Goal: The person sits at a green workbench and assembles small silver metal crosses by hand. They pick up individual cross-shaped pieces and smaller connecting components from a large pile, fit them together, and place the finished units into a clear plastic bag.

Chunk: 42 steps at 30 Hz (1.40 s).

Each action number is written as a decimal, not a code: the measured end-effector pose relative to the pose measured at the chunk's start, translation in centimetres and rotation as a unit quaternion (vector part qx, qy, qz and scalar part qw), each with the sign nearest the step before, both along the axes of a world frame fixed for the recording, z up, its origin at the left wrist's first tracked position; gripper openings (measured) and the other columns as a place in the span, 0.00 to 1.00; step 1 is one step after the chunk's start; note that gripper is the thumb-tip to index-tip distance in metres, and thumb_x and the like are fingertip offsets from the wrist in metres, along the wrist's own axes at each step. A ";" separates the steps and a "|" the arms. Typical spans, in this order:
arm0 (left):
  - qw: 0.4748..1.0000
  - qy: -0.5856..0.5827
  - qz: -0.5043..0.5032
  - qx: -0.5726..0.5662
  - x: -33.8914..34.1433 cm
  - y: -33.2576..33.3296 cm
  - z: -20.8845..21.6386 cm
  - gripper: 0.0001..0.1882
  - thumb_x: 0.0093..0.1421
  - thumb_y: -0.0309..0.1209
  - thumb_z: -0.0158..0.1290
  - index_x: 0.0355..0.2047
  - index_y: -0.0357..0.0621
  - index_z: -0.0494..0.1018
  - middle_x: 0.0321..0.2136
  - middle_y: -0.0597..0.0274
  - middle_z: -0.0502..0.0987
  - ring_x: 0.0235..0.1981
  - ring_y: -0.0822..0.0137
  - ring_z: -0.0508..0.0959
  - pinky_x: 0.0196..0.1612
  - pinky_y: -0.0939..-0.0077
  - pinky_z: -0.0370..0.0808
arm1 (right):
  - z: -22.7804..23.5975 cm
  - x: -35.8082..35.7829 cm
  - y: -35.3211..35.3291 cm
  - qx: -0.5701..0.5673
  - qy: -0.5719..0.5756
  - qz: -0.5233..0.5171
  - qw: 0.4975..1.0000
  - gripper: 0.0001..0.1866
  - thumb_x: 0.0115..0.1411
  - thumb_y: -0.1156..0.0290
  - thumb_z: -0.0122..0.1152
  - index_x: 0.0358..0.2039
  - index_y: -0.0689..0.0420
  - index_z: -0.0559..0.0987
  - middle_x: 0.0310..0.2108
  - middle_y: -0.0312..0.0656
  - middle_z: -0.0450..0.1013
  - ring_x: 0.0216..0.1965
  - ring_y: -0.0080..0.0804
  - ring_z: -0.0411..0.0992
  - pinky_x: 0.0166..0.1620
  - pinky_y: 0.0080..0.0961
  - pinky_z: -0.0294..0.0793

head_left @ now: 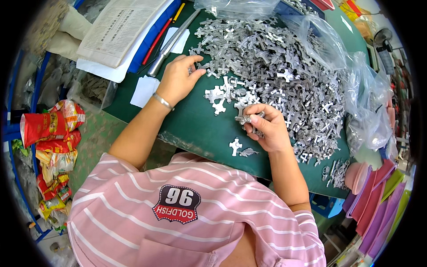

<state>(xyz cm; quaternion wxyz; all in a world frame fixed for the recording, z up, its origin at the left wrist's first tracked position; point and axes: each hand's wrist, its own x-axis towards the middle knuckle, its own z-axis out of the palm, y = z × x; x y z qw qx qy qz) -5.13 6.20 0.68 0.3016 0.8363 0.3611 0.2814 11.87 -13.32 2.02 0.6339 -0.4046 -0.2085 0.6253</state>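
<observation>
My left hand [179, 79] hovers at the left side of a big heap of silver metal charms [267, 58]. Its fingers are curled, and a small silver piece [191, 70] shows between thumb and forefinger; its shape is mostly hidden. Pinched between the thumb and fingers of my right hand [270, 129] are several silver cross pendants [244, 119], held over the green table [195, 120]. A small group of crosses [218, 95] lies between my hands. Closer to my body lie one flat cross [235, 146] and a leaf- or fish-shaped charm [248, 152].
A tapered metal rod [173, 46], a red pencil [157, 41], white paper slips [144, 91] and a printed sheet [119, 29] lie at the left. Clear plastic bags [367, 104] edge the heap on the right. More metal parts [339, 173] sit at the near right corner.
</observation>
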 end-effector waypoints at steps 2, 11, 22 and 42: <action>0.998 0.055 -0.028 0.015 0.4 0.8 -0.7 0.12 0.48 0.28 0.59 0.34 0.40 0.75 0.25 0.57 0.74 0.25 0.64 0.74 0.32 0.75 0.71 | -0.1 -0.1 -0.8 0.023 0.006 -0.022 0.999 0.07 0.54 0.79 0.59 0.34 0.64 0.74 0.30 0.42 0.70 0.23 0.23 0.67 0.19 0.14 0.62; 0.977 0.040 -0.068 -0.200 -0.2 -2.0 0.2 0.06 0.48 0.25 0.58 0.26 0.37 0.74 0.20 0.67 0.73 0.21 0.76 0.71 0.26 0.82 0.69 | 0.0 0.3 -3.0 0.077 -0.055 -0.068 0.993 0.08 0.52 0.83 0.58 0.34 0.62 0.72 0.36 0.46 0.70 0.23 0.21 0.66 0.20 0.12 0.63; 0.697 -0.241 -0.153 -0.658 1.3 -7.9 1.3 0.06 0.53 0.23 0.55 0.32 0.38 0.71 0.28 0.62 0.71 0.20 0.80 0.68 0.16 0.89 0.59 | -2.7 1.5 -5.8 0.153 0.316 -0.058 0.935 0.10 0.55 0.76 0.52 0.38 0.60 0.73 0.33 0.46 0.64 0.27 0.31 0.64 0.19 0.17 0.65; 0.800 -0.290 -0.073 -0.520 2.4 -9.9 1.6 0.09 0.53 0.23 0.56 0.35 0.36 0.73 0.27 0.59 0.76 0.24 0.75 0.74 0.19 0.85 0.68 | 3.3 2.7 4.5 -0.061 -0.828 -0.097 0.550 0.09 0.49 0.69 0.61 0.30 0.58 0.77 0.26 0.44 0.72 0.29 0.44 0.73 0.31 0.36 0.72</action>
